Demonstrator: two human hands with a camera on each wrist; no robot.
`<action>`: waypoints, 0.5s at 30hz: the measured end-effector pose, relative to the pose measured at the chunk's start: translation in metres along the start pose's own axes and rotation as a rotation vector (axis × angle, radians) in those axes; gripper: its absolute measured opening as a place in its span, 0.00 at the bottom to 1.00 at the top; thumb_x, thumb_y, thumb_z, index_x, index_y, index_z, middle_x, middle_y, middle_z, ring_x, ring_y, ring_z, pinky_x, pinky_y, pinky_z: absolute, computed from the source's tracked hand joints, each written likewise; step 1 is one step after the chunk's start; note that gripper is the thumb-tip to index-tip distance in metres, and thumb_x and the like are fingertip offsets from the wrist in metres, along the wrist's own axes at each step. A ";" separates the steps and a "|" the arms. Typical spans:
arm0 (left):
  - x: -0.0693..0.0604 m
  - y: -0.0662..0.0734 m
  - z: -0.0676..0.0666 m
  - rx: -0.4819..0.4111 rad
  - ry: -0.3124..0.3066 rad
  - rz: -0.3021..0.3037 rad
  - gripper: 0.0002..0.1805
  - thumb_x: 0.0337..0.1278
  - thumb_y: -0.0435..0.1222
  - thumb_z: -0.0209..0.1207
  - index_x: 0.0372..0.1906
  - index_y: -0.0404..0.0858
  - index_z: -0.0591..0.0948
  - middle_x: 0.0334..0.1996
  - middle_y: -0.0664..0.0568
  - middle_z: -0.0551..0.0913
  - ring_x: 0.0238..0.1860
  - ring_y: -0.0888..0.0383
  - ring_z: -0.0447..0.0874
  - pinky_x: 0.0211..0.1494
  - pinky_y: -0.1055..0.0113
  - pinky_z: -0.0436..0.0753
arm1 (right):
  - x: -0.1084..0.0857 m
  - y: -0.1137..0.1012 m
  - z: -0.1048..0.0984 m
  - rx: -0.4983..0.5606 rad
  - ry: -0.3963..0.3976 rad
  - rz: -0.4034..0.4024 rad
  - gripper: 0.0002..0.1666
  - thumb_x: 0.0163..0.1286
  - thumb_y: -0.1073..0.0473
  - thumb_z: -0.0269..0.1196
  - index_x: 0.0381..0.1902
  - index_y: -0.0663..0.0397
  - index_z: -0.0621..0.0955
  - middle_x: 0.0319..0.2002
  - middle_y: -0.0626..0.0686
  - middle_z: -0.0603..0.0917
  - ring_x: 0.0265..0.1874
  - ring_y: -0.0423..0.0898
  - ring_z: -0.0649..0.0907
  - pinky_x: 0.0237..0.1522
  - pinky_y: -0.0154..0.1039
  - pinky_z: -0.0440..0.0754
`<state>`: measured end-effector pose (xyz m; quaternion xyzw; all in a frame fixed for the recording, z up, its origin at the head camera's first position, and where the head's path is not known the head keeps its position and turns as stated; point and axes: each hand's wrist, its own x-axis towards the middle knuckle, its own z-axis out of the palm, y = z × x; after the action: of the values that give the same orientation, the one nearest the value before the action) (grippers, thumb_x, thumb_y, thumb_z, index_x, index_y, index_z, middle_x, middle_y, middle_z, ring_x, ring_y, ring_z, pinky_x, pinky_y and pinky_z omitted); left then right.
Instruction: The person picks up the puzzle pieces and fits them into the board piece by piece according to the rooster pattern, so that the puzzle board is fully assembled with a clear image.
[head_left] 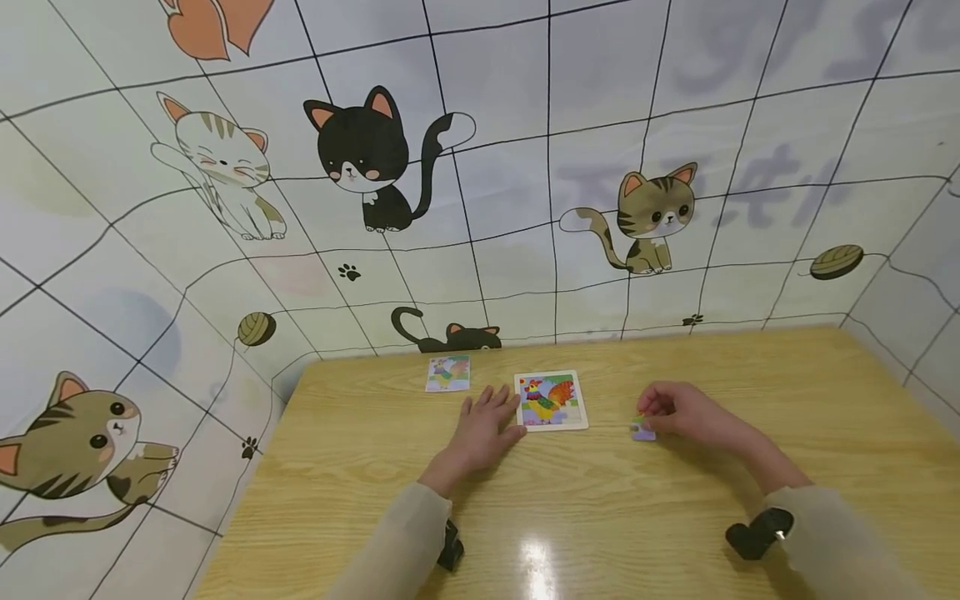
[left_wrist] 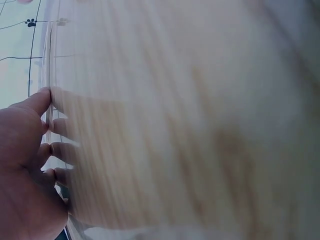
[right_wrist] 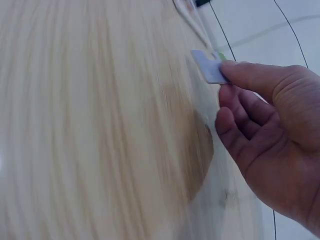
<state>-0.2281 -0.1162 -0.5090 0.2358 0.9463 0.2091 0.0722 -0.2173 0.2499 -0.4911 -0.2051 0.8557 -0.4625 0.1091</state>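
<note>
A rooster jigsaw puzzle (head_left: pixel 551 400) in a white frame lies on the wooden table, with a pale gap at its lower right. My left hand (head_left: pixel 482 429) rests flat beside the frame's left edge, fingers spread and the thumb at its lower left corner. To the right of the frame, my right hand (head_left: pixel 692 412) pinches a purple and green puzzle piece (head_left: pixel 642 430) between thumb and fingers. The right wrist view shows this jigsaw piece (right_wrist: pixel 210 67) held just off the tabletop, a notch in its edge. In the left wrist view the palm and fingertips touch the wood.
A small card (head_left: pixel 448 373) with a paler rooster picture lies behind my left hand, near the table's back edge. Walls with cat drawings (head_left: pixel 375 158) rise behind and beside the wooden table (head_left: pixel 360 450). Dark wrist cameras (head_left: pixel 757 535) sit at both sleeves.
</note>
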 end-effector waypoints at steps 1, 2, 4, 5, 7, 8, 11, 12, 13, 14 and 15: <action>0.000 -0.001 -0.001 -0.007 0.000 0.003 0.33 0.76 0.50 0.54 0.78 0.40 0.67 0.79 0.44 0.59 0.80 0.40 0.47 0.76 0.34 0.45 | 0.006 -0.003 0.005 0.009 0.017 0.003 0.08 0.67 0.70 0.68 0.43 0.64 0.80 0.36 0.51 0.82 0.36 0.43 0.80 0.36 0.34 0.79; -0.001 -0.001 -0.001 -0.012 0.000 0.005 0.33 0.76 0.50 0.54 0.78 0.40 0.67 0.79 0.43 0.59 0.80 0.40 0.47 0.76 0.34 0.45 | 0.011 -0.007 0.010 0.016 0.033 0.005 0.08 0.68 0.69 0.68 0.43 0.65 0.80 0.36 0.52 0.82 0.36 0.44 0.80 0.36 0.34 0.79; -0.001 -0.002 -0.002 -0.016 -0.001 0.004 0.33 0.76 0.50 0.54 0.78 0.40 0.67 0.79 0.43 0.59 0.80 0.40 0.47 0.76 0.34 0.44 | 0.022 -0.013 0.019 0.037 0.062 0.013 0.09 0.68 0.70 0.68 0.44 0.65 0.80 0.36 0.53 0.82 0.36 0.45 0.80 0.34 0.34 0.79; -0.002 -0.002 -0.002 -0.017 0.000 0.004 0.33 0.76 0.49 0.54 0.77 0.40 0.67 0.79 0.43 0.59 0.80 0.40 0.47 0.76 0.34 0.45 | 0.026 -0.016 0.023 0.050 0.074 0.017 0.09 0.68 0.70 0.67 0.44 0.66 0.80 0.36 0.54 0.82 0.36 0.46 0.80 0.33 0.35 0.79; -0.002 -0.002 -0.003 -0.019 0.001 0.003 0.33 0.76 0.49 0.55 0.77 0.40 0.68 0.79 0.43 0.59 0.80 0.40 0.48 0.77 0.35 0.44 | 0.035 -0.021 0.031 0.067 0.101 0.015 0.09 0.69 0.70 0.67 0.45 0.67 0.80 0.37 0.55 0.83 0.35 0.47 0.80 0.31 0.35 0.78; -0.002 -0.001 -0.002 -0.019 0.001 0.003 0.33 0.76 0.49 0.55 0.77 0.40 0.68 0.79 0.44 0.59 0.80 0.40 0.48 0.77 0.35 0.45 | 0.038 -0.024 0.035 0.077 0.112 0.014 0.09 0.69 0.70 0.66 0.45 0.68 0.80 0.37 0.55 0.83 0.35 0.47 0.79 0.29 0.35 0.78; -0.002 0.000 -0.002 -0.031 0.005 0.008 0.33 0.76 0.49 0.55 0.77 0.40 0.68 0.79 0.44 0.59 0.80 0.40 0.48 0.77 0.35 0.45 | 0.047 -0.028 0.047 0.092 0.139 0.014 0.09 0.70 0.71 0.65 0.46 0.69 0.79 0.38 0.56 0.83 0.34 0.48 0.79 0.28 0.36 0.78; -0.002 0.000 -0.002 -0.034 0.005 0.009 0.33 0.76 0.49 0.55 0.77 0.40 0.68 0.79 0.44 0.59 0.80 0.40 0.48 0.77 0.35 0.44 | 0.050 -0.029 0.050 0.098 0.144 0.013 0.08 0.70 0.71 0.65 0.46 0.69 0.79 0.38 0.56 0.83 0.34 0.48 0.79 0.28 0.36 0.78; -0.002 0.000 -0.003 -0.036 0.004 0.008 0.33 0.76 0.49 0.55 0.77 0.40 0.68 0.79 0.44 0.59 0.80 0.40 0.47 0.77 0.35 0.44 | 0.052 -0.030 0.053 0.103 0.145 0.013 0.08 0.70 0.72 0.64 0.46 0.69 0.79 0.37 0.57 0.83 0.34 0.48 0.79 0.28 0.36 0.78; -0.002 0.000 -0.002 -0.037 0.007 0.009 0.33 0.76 0.49 0.55 0.77 0.40 0.68 0.79 0.44 0.59 0.80 0.40 0.47 0.77 0.35 0.44 | 0.054 -0.030 0.057 0.103 0.145 0.015 0.08 0.70 0.72 0.64 0.46 0.69 0.80 0.37 0.57 0.83 0.34 0.48 0.79 0.29 0.36 0.78; -0.003 0.001 -0.003 -0.039 0.009 0.009 0.32 0.76 0.49 0.55 0.77 0.40 0.68 0.79 0.44 0.59 0.80 0.40 0.47 0.77 0.35 0.44 | 0.056 -0.031 0.059 0.101 0.144 0.016 0.08 0.70 0.72 0.64 0.46 0.69 0.80 0.37 0.57 0.83 0.35 0.48 0.79 0.30 0.35 0.79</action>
<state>-0.2263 -0.1178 -0.5062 0.2379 0.9412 0.2289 0.0717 -0.2371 0.1654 -0.4978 -0.1588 0.8386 -0.5175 0.0609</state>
